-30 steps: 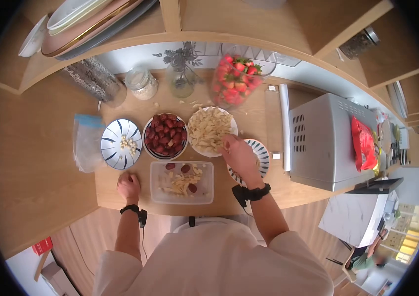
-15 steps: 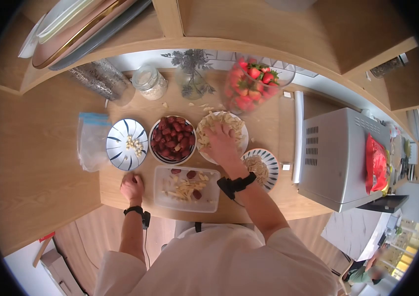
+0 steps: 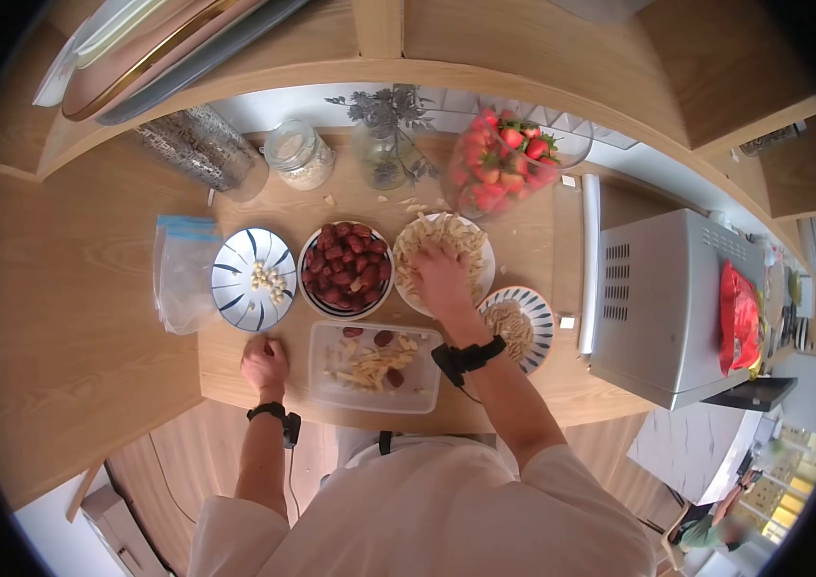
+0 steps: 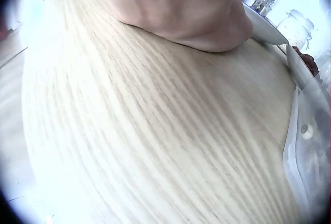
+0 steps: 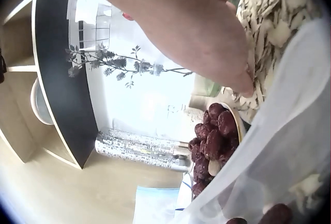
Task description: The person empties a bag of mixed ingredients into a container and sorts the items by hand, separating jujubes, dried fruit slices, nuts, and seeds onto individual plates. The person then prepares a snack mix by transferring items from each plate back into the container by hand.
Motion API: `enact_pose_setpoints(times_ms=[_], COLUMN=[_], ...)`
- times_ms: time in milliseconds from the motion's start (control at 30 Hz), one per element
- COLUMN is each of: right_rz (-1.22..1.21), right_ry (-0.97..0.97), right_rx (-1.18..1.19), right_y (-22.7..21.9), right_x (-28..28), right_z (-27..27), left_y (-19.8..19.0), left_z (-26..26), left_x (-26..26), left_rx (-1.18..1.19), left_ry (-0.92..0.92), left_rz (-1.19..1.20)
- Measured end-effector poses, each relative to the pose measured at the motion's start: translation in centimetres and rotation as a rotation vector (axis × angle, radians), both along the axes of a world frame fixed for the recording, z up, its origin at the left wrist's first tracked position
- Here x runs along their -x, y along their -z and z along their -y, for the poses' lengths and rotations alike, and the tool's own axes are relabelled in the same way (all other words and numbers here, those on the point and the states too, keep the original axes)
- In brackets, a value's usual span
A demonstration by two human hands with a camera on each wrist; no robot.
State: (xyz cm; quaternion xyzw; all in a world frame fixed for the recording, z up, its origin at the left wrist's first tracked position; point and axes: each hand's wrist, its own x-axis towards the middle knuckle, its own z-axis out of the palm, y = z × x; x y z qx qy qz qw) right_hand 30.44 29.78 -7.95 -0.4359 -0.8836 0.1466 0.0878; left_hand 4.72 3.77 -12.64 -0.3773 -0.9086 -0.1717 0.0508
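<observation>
In the head view my right hand (image 3: 445, 287) reaches into a plate of pale dried slices (image 3: 461, 240), fingertips among them; whether it pinches any is hidden. The right wrist view shows this hand (image 5: 201, 32) touching the slices (image 5: 279, 32). My left hand (image 3: 265, 365) rests curled on the table (image 3: 225, 380) below a striped plate (image 3: 227, 279) of small pale pieces, holding nothing visible. In the left wrist view its heel (image 4: 186, 17) lies on the wood. A clear plastic box (image 3: 320, 392) between the hands contains slices and several red dates. A bowl of dates (image 3: 346, 269) stands behind it.
Beside the slices sits a striped plate (image 3: 544, 332) of thin pieces. Strawberries in a clear container (image 3: 509, 163), a vase (image 3: 381, 159) and a glass jar (image 3: 300, 159) line the back. A plastic bag (image 3: 182, 279) lies left; a grey appliance (image 3: 658, 308) stands right.
My right hand has moved from the right edge of the slices plate, near the striped plate, onto the middle of the slices. The left hand has stayed in place; the head view has shifted.
</observation>
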Motion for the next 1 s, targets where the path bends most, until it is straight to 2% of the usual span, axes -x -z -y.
enact_pose_setpoints(times_ms=[67, 133, 233, 333, 367, 433, 533, 667, 767, 867, 933, 1000], right_rz=[-0.023, 0.064, 0.030, 0.041, 0.038, -0.022, 0.013, 0.019, 0.092, 0.066, -0.062, -0.055], right_ry=[0.028, 0.067, 0.177, 0.209, 0.212, 0.063, 0.009, 0.024, 0.046, 0.122, 0.195, 0.225], right_rx=[0.018, 0.105, 0.034, 0.068, 0.067, 0.070, 0.040, 0.011, 0.077, 0.044, 0.007, 0.012], right_y=[-0.1, -0.6, -1.0, -2.2, -2.2, -2.1, -2.2, -1.6, -1.5, -0.9, -0.5, -0.8], right_x=[-0.5, -1.0, -1.6, -0.9, -0.6, -0.2, 0.9, 1.4, 0.8, 0.0, -0.9, -1.7], right_z=[-0.1, -0.3, -0.2, -0.4, -0.5, -0.5, -0.1, 0.3, 0.4, 0.7, 0.6, 0.4], left_y=[0.0, 0.0, -0.1, -0.2, 0.0, 0.1, -0.2, -0.6, -0.5, -0.4, -0.2, -0.1], left_z=[0.0, 0.1, 0.0, 0.2, 0.2, 0.3, 0.1, 0.1, 0.2, 0.3, 0.4, 0.4], left_x=[0.0, 0.1, 0.0, 0.1, 0.2, 0.4, 0.2, 0.2, 0.2, 0.3, 0.4, 0.5], left_rx=[0.005, 0.012, 0.023, 0.064, 0.032, -0.002, -0.044, -0.008, -0.010, -0.031, -0.052, -0.044], left_ry=[0.001, 0.010, 0.002, -0.012, 0.013, 0.050, 0.075, 0.052, 0.059, 0.068, 0.079, 0.082], left_rz=[0.006, 0.012, 0.026, 0.047, 0.042, 0.033, 0.037, 0.063, 0.098, 0.119, 0.113, 0.109])
